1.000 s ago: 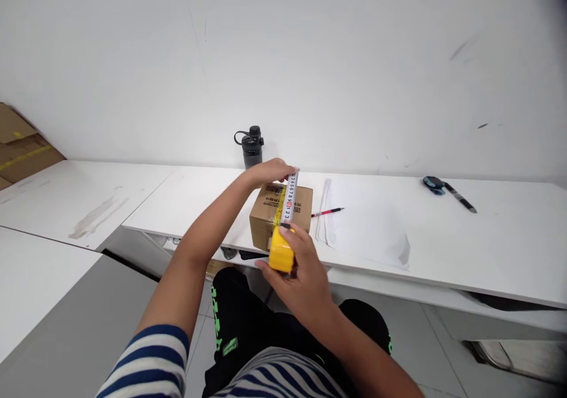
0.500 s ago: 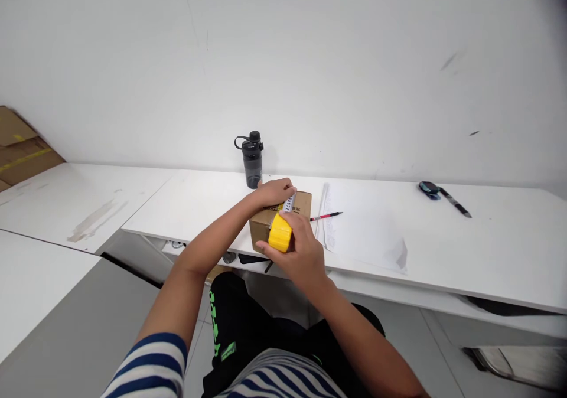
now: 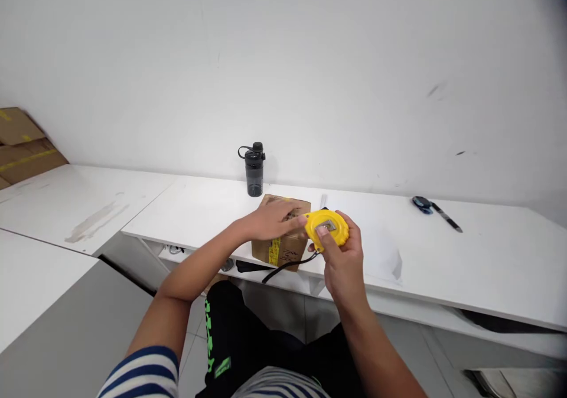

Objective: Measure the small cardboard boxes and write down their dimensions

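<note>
Handling: tape measure (image 3: 335, 220) best held level and firm, black strap (image 3: 286, 268) clear of the carton (image 3: 287, 245). Right hand (image 3: 342, 257): grip wrapped round it, thumb on its face. Left hand (image 3: 271, 221): unclenched, fingers extended over carton. Tape measure: yellow, rounded, silver mid-face; held at the worktop's (image 3: 199, 209) near edge, carton's right.
</note>
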A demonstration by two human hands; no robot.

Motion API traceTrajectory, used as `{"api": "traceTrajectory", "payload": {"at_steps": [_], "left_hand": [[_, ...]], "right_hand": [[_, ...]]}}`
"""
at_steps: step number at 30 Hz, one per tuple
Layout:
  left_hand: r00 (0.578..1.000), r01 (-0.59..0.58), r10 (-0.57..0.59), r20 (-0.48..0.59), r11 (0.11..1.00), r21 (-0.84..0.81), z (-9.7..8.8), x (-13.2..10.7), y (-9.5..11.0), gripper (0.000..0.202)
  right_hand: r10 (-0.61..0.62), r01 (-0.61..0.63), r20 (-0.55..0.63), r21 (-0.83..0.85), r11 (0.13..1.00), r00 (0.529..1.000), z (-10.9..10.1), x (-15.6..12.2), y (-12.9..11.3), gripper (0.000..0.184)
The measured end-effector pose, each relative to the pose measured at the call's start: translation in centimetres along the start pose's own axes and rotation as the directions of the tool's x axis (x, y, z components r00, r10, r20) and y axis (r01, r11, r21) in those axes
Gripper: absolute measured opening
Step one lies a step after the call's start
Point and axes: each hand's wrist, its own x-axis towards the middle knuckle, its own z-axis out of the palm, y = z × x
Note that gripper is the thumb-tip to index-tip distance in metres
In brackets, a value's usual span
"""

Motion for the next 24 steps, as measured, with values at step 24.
{"api": "traceTrajectory", "payload": {"at_steps": [24], "left_hand": [[0.845, 0.051, -0.347, -0.406, 0.809, -0.585, 2.3, -6.9, -11.5, 0.075]], "right_hand": [[-0.059, 0.173, 0.657, -0.109, 0.979, 0.752, 9.9, 8.2, 0.7, 0.053]]}}
